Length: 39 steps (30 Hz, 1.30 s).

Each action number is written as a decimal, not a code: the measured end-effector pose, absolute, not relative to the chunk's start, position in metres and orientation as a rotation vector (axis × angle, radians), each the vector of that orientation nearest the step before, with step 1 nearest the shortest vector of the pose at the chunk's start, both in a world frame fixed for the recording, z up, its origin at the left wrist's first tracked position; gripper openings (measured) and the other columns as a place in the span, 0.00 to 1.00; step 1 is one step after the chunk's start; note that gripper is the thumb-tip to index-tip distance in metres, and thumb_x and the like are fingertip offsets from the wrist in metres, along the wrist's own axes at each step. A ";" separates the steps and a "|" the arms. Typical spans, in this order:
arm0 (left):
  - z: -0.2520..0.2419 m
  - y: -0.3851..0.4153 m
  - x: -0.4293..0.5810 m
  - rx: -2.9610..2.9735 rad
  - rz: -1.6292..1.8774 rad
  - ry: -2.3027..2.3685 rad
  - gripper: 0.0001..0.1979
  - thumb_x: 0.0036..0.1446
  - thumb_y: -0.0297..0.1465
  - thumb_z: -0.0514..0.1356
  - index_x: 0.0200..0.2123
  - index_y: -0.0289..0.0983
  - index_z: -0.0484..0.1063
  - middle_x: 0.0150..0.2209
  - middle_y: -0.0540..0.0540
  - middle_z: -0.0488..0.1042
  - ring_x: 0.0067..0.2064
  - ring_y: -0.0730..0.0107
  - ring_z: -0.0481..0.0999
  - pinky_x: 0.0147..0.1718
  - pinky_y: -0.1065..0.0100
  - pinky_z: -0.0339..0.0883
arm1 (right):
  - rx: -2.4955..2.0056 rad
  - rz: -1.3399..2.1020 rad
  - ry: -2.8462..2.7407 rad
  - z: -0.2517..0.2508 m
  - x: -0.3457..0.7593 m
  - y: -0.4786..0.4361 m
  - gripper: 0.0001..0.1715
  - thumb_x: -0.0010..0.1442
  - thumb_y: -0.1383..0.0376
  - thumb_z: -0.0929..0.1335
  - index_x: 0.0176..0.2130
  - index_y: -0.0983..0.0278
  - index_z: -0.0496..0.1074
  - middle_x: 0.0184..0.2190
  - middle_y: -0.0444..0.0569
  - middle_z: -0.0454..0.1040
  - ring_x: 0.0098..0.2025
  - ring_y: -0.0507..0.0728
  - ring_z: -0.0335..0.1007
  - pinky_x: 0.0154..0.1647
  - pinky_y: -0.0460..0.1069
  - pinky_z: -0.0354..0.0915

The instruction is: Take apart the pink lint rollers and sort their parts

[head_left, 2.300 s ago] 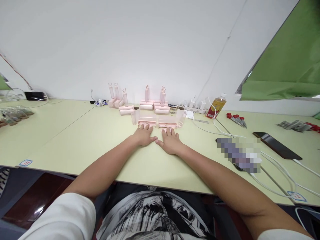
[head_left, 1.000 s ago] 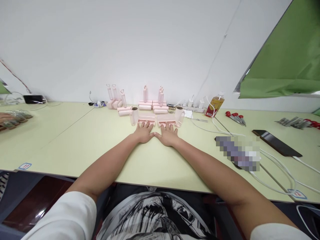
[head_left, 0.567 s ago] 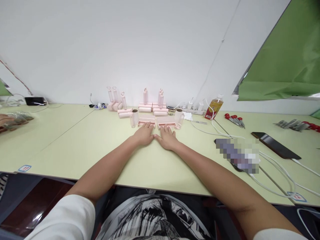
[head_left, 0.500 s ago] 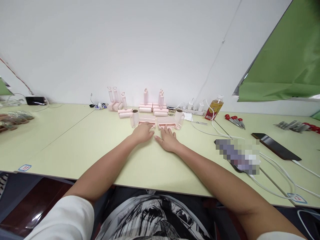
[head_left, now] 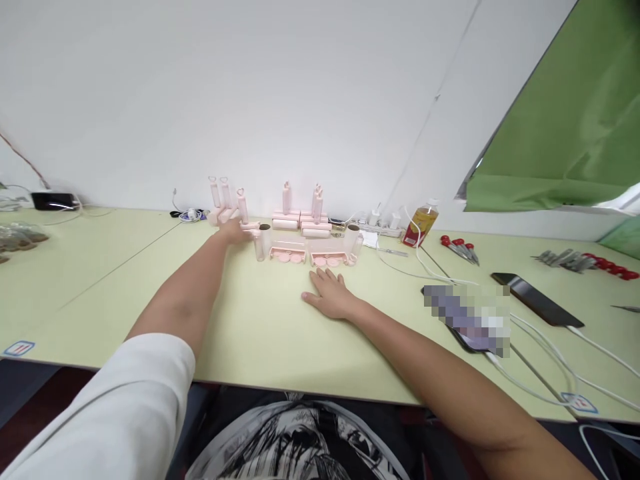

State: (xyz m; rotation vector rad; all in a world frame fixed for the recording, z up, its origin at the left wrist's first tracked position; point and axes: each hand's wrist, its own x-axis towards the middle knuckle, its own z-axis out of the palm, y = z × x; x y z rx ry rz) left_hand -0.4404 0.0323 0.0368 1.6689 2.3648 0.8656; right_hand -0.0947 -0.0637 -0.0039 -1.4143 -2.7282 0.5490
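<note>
My left hand (head_left: pixel 233 231) reaches to the pink lint rollers (head_left: pixel 225 212) on the left, whose slim handles stand upright. It touches or nearly touches them; its fingers are mostly hidden. My right hand (head_left: pixel 329 295) lies palm down on the table, fingers spread, holding nothing. Just beyond it sit two open pink cases, a left case (head_left: pixel 288 253) and a right case (head_left: pixel 330 256), with round pink pieces in front. An upright roll with a brown core (head_left: pixel 265 236) stands beside the left case, and another roll (head_left: pixel 352 237) beside the right one.
More pink lint rollers (head_left: pixel 316 223) stand near the wall. A power strip (head_left: pixel 380 227), a drink bottle (head_left: pixel 421 223) and red-ended tools (head_left: pixel 460 249) are to the right. A phone (head_left: pixel 536 299) and white cables (head_left: pixel 543 327) lie nearer. A coiled cable (head_left: pixel 191 215) lies at back left.
My left hand has moved from the left case back and leftward to the lint rollers. My right hand has drawn back from the right case onto the table.
</note>
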 end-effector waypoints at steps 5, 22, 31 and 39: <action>0.023 0.026 -0.453 1.674 0.798 2.425 0.19 0.47 0.34 0.66 0.42 0.33 0.68 0.50 0.32 0.72 0.53 0.46 0.73 0.52 0.52 0.64 | -1.391 0.610 -2.724 0.002 -0.088 -0.065 0.48 0.64 0.44 0.58 0.71 0.67 0.46 0.72 0.60 0.39 0.73 0.70 0.31 0.69 0.65 0.34; 0.082 -0.080 -0.323 1.498 1.596 1.370 0.24 0.44 0.42 0.69 0.41 0.33 0.72 0.40 0.40 0.77 0.39 0.59 0.78 0.35 0.61 0.75 | -0.823 1.135 -1.937 0.030 -0.082 -0.077 0.44 0.61 0.47 0.65 0.69 0.60 0.50 0.64 0.58 0.63 0.63 0.63 0.62 0.60 0.59 0.62; 0.023 -0.095 -0.252 1.497 1.222 1.173 0.22 0.49 0.49 0.65 0.37 0.36 0.75 0.38 0.43 0.79 0.39 0.60 0.79 0.34 0.63 0.76 | -0.826 1.381 -1.537 0.015 -0.074 -0.062 0.32 0.54 0.43 0.68 0.50 0.61 0.66 0.49 0.52 0.76 0.44 0.60 0.74 0.43 0.56 0.72; 0.029 -0.086 -0.285 1.194 1.543 1.283 0.23 0.49 0.47 0.65 0.39 0.34 0.72 0.32 0.44 0.76 0.31 0.66 0.77 0.20 0.69 0.74 | -1.115 0.571 -2.220 0.018 -0.057 -0.055 0.39 0.59 0.51 0.67 0.65 0.59 0.61 0.61 0.53 0.67 0.63 0.65 0.60 0.63 0.59 0.56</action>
